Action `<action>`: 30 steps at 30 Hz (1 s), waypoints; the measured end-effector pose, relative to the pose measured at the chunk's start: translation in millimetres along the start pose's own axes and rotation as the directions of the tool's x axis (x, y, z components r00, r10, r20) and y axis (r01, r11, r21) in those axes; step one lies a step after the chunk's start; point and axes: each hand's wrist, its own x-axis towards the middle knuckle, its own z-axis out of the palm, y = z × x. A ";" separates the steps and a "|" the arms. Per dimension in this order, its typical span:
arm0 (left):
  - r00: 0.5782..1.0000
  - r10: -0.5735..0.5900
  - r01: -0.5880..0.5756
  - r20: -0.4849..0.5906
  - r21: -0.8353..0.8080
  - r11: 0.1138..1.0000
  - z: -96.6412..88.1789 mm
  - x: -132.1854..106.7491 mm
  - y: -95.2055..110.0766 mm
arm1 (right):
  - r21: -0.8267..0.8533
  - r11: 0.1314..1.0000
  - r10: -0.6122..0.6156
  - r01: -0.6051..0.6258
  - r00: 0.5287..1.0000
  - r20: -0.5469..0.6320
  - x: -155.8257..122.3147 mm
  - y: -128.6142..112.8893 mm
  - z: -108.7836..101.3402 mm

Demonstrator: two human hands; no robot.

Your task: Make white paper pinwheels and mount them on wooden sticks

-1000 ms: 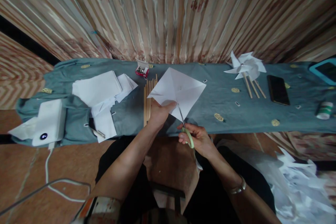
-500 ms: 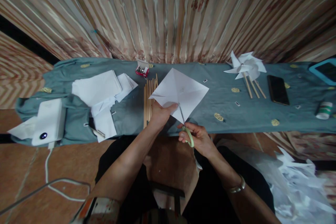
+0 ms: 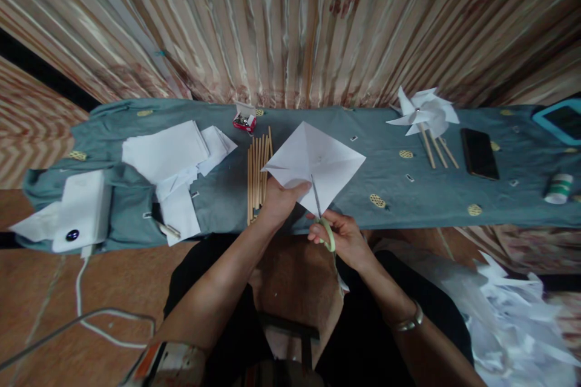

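Observation:
A creased square sheet of white paper [image 3: 327, 160] is turned cornerwise in front of me, with a slit at its left corner. My left hand [image 3: 280, 199] pinches its lower left edge, thumb on top and the other fingers beneath, out of sight. Scissors [image 3: 329, 237] with light green handles are in my right hand [image 3: 342, 236], fingers through the loops. Their blade lies along the paper's near corner, pointing toward its middle. Just left of the sheet, several thin wooden sticks [image 3: 255, 175] lie side by side on the cloth.
White paper stacks [image 3: 166, 151], a small red box of pins [image 3: 245, 120] and a white power bank [image 3: 84, 211] with a cable are on the left. Finished paper pinwheels [image 3: 429, 112], a phone [image 3: 480, 154] and a green-white tube [image 3: 559, 188] lie right. A bag of pinwheels [image 3: 512, 320] stands below.
The paper has shifted slightly right and toward me, along with my left hand. The scissors stay at its near corner in my right hand.

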 end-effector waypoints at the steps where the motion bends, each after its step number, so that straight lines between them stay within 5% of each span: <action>1: 1.000 -0.004 0.004 0.005 -0.006 1.000 0.6 -0.8 0.5 | 0.002 1.000 -0.002 0.002 1.000 -0.001 0.1 0.0 -0.3; 30: 1.000 -0.027 0.027 0.002 -0.037 0.999 1.2 -1.7 -1.8 | 0.025 0.999 0.025 -0.024 0.999 -0.037 2.0 -3.4 2.7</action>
